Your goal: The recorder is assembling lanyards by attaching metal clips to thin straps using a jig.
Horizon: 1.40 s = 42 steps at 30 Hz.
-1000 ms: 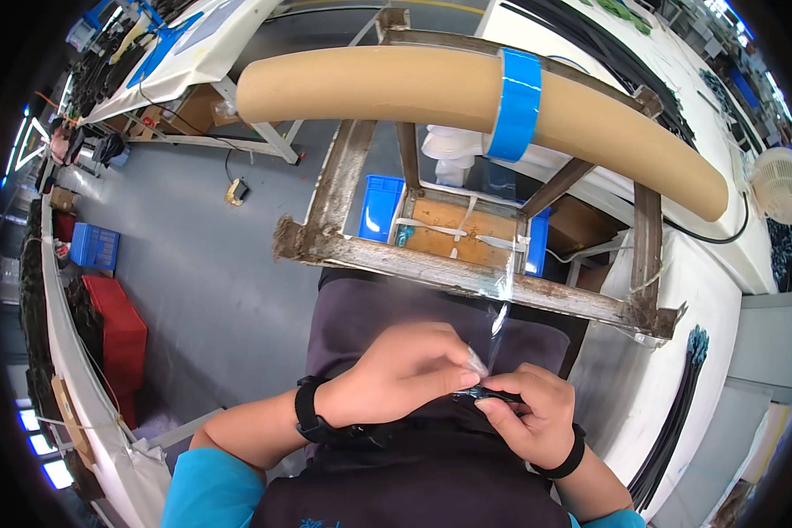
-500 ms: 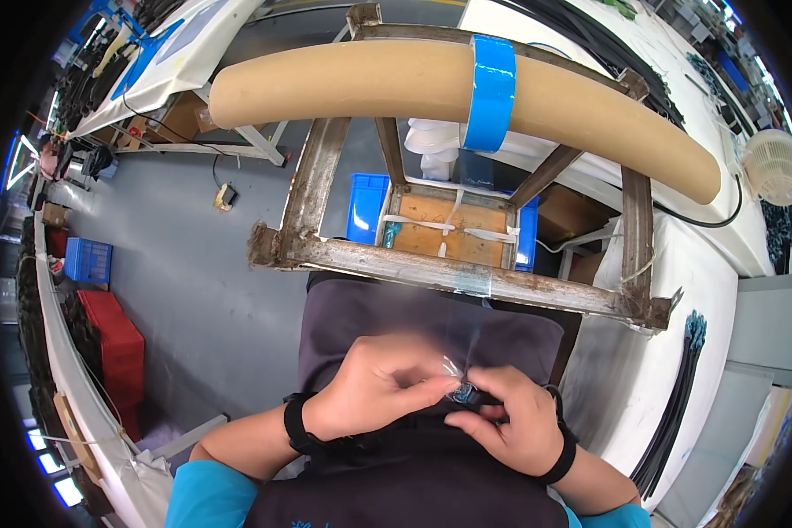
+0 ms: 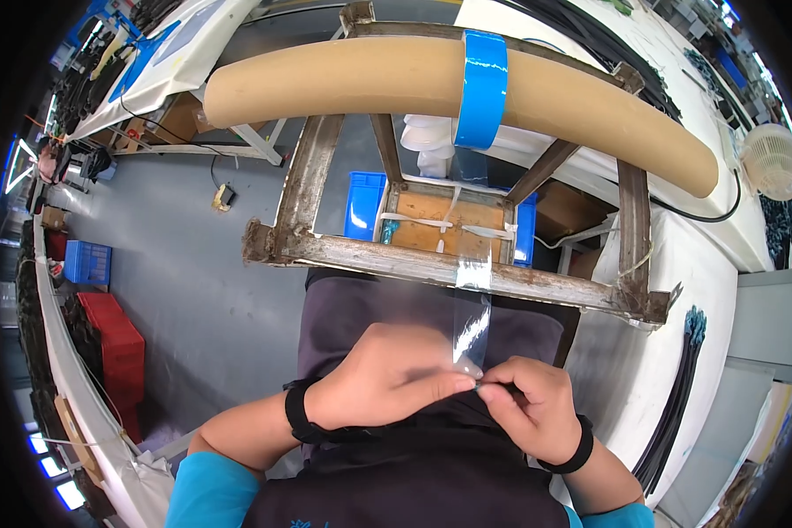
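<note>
Over my lap, both hands are closed in pinches that meet at the lower end of a clear tape strip (image 3: 473, 321). My left hand (image 3: 387, 374) has thumb and forefinger on the tape end from the left. From the right, the fingertips of my right hand (image 3: 530, 405) pinch that same end, where a small dark bit shows, too small to make out. The strip runs taut up over the front bar of a worn metal frame (image 3: 370, 253) toward a blue tape roll (image 3: 482, 92). That roll sits around a thick cardboard tube (image 3: 343, 79) lying across the frame.
Blue bins (image 3: 363, 207) and a wooden board (image 3: 440, 224) show through the frame. On the right, a white-covered table (image 3: 669, 264) carries a bundle of black strips (image 3: 678, 405). A red box (image 3: 114, 352) and a blue crate (image 3: 88, 261) stand on the floor at left.
The strip has turned from edge-on to flat and shows its shiny face. Both hands are a little closer at its end, and the crumpled bluish bit is now mostly hidden.
</note>
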Each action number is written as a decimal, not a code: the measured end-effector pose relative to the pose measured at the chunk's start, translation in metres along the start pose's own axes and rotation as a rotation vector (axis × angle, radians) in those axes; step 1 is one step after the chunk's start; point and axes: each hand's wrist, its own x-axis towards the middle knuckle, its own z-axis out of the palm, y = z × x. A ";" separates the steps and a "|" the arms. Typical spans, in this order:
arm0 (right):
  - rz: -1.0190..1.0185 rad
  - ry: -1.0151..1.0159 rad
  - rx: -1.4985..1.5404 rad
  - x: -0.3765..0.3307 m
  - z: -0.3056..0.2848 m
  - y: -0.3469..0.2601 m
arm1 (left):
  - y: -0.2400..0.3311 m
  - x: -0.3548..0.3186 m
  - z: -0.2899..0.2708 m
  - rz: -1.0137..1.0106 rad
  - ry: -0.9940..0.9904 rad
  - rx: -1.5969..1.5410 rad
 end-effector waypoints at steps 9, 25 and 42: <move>0.177 -0.055 0.173 0.006 0.006 0.006 | -0.007 -0.013 0.008 -0.109 0.120 -0.035; 0.027 -0.018 -0.011 0.004 0.000 -0.005 | -0.008 -0.009 0.007 0.030 0.070 -0.139; -0.323 0.072 -0.193 0.000 0.016 0.003 | -0.013 -0.021 0.007 -0.172 0.079 -0.590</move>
